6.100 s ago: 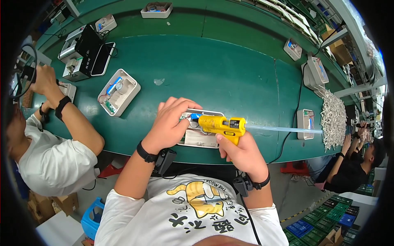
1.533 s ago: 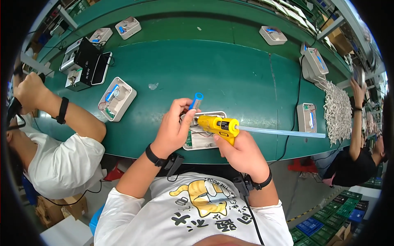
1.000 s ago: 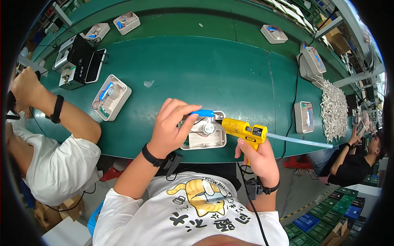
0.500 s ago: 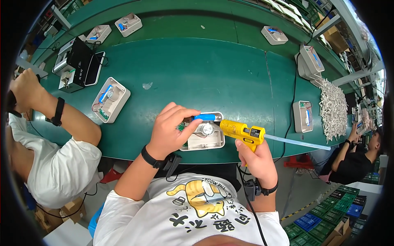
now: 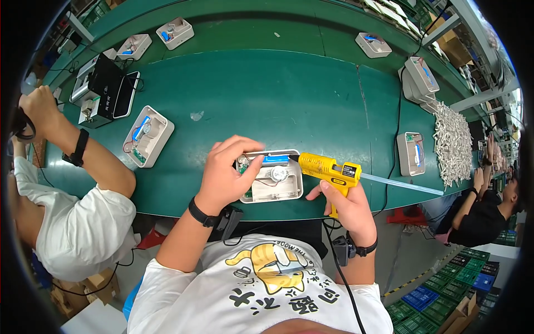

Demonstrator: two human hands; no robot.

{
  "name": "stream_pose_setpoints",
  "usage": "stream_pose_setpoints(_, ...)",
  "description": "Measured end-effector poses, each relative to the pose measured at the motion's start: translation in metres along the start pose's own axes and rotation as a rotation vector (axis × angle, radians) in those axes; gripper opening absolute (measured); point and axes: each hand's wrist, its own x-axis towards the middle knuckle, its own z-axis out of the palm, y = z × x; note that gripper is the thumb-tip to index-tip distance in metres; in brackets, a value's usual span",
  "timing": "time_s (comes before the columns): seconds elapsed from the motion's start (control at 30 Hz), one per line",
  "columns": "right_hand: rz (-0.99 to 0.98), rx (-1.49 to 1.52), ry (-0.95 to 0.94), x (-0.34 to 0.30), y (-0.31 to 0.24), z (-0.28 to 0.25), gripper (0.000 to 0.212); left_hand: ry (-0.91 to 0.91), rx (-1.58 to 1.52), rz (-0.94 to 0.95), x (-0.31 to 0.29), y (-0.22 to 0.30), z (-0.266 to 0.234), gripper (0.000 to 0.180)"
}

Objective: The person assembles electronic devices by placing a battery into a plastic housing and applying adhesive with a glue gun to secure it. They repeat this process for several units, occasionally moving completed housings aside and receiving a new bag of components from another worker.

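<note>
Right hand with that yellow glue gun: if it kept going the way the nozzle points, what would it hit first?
Probably the blue part in the open white casing, pinned by the left hand; the right hand's glue gun nozzle looks almost touching.

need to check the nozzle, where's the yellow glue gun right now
In the head view the yellow glue gun is in the right hand, right of centre over the green table's near edge, nozzle at the open white case.

Left hand [image 5: 225, 175] curled, fingertips pressing down; right hand [image 5: 346, 207] fisted in grip, wrist bent.
</note>
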Motion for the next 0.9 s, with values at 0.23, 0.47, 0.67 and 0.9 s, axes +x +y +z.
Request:
stream_pose_setpoints(0.23, 0.058, -0.061, -0.017, 0.004, -0.008, -0.008, 0.029, -0.242, 0.010, -0.123, 0.014, 0.004, -0.013, 0.023)
stream_pose_setpoints(0.47, 0.008, -0.230, -0.008, -0.004, -0.015, -0.001, 0.026, -0.367, -0.019, -0.152, 0.016, -0.002, -0.014, 0.023)
stream_pose_setpoints(0.67, -0.106, -0.204, 0.085, -0.014, -0.006, 0.005, 0.027, -0.293, 0.087, -0.060, 0.010, 0.001, -0.011, 0.018)
stream_pose_setpoints(0.9, 0.038, -0.012, 0.047, -0.017, -0.003, 0.005, 0.025, -0.321, 0.052, -0.062, 0.012, -0.005, -0.013, 0.017)
